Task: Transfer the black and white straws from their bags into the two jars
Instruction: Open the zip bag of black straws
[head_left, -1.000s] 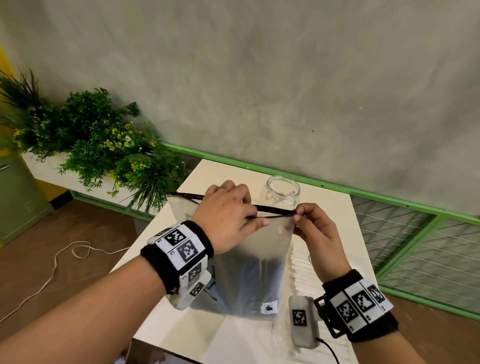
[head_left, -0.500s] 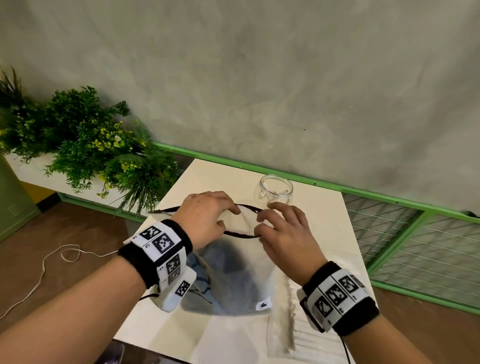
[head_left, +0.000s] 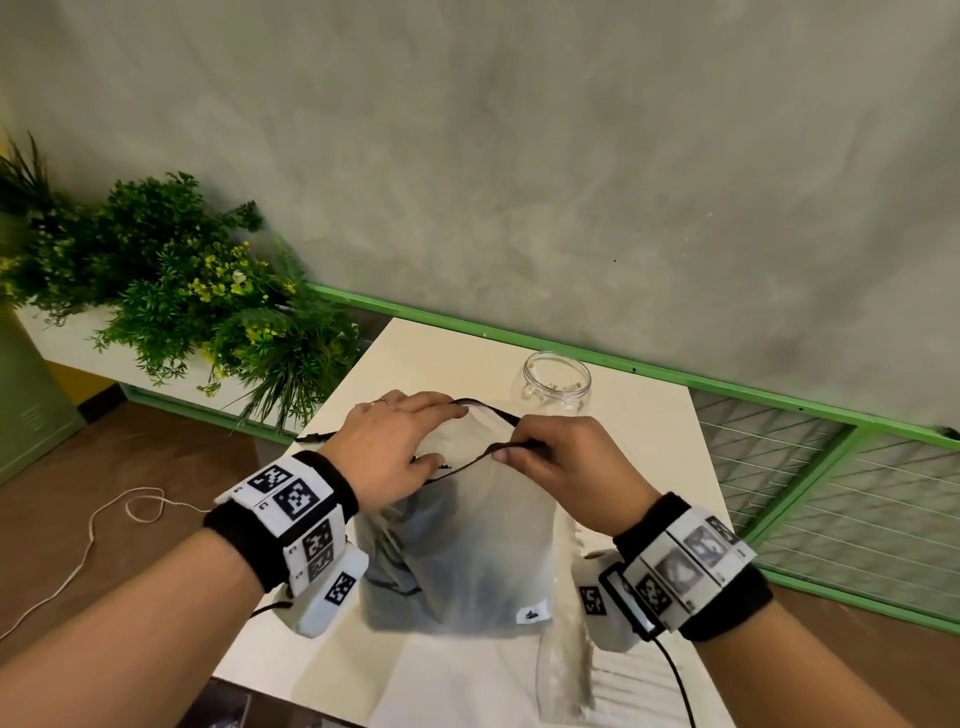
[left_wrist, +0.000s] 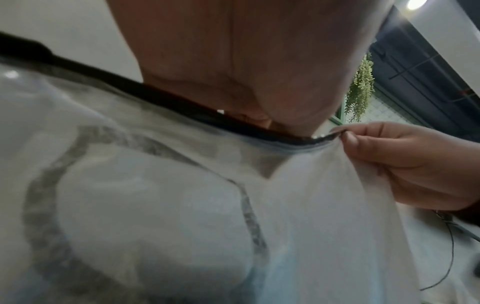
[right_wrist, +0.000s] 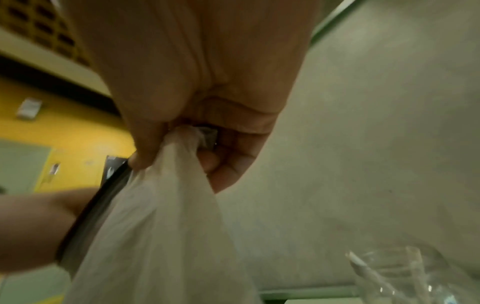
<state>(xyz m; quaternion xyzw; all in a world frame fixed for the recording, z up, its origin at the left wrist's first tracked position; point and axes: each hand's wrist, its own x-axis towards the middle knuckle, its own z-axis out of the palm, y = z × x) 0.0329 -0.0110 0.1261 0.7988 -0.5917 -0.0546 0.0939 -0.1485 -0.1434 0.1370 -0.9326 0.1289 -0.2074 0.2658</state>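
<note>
Right wrist view alone shows right hand (right_wrist: 197, 115) bunching bag (right_wrist: 155, 236)

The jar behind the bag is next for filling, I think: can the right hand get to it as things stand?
Probably not yet: the right hand pinches the bag rim; freed, the jar stands just beyond it, nothing between.
</note>
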